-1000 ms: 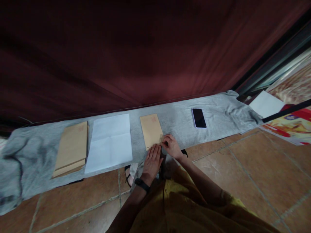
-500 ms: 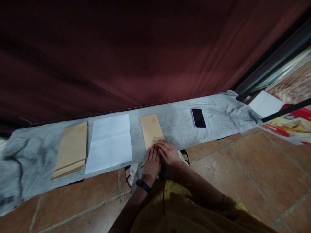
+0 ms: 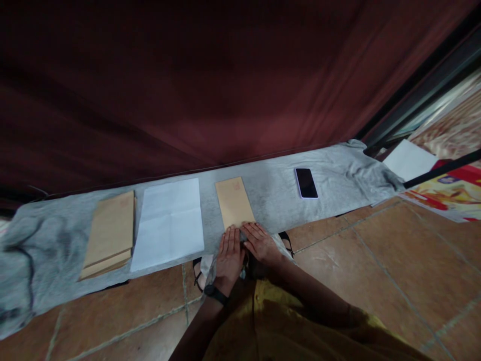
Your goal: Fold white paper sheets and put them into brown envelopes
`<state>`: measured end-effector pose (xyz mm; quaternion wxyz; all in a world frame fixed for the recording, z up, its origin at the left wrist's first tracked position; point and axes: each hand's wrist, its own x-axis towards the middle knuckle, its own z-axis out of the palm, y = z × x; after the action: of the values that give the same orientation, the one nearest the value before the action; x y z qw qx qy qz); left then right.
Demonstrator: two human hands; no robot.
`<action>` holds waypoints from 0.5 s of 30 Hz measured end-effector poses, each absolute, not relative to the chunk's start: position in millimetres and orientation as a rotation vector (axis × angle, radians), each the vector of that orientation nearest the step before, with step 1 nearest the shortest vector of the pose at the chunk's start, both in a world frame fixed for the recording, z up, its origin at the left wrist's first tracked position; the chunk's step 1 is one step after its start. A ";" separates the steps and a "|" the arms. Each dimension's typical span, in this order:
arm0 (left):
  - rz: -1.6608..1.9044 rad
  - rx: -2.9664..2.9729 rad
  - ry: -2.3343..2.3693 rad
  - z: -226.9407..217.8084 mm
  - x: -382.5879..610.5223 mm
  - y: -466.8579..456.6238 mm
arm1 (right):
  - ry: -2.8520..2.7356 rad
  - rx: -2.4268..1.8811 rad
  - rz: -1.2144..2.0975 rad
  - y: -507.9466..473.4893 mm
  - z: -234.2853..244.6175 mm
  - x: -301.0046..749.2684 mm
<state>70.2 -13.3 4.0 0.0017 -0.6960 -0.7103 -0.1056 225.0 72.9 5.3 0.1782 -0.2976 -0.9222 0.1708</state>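
Observation:
A narrow brown envelope (image 3: 233,200) lies on a long grey cloth (image 3: 274,188) spread over the floor. My left hand (image 3: 229,253) rests flat on the envelope's near end, fingers stretched out and together. My right hand (image 3: 259,242) lies beside it on the same near edge, fingers extended and pressing down. The two hands touch at the fingertips. A black band (image 3: 215,294) is on my left wrist.
A creased white sheet (image 3: 169,220) lies left of the envelope, then a stack of brown envelopes (image 3: 109,233). A dark phone (image 3: 305,182) lies to the right. A dark red curtain (image 3: 210,85) hangs behind. White paper (image 3: 409,160) and a colourful print (image 3: 451,195) lie at far right on the tiled floor (image 3: 376,260).
My right hand has slid left from the envelope's right near corner to lie flat next to my left hand. Both hands drew slightly nearer to me.

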 end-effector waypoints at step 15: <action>-0.599 -2.003 -2.374 16.3 53.6 -15.9 | -2.551 -0.948 0.415 76.5 0.0 238.6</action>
<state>53.6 -15.9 16.3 -0.0108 -0.6330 -0.7506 -0.1892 238.6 76.5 0.0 0.1929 -0.3379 -0.9093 0.1478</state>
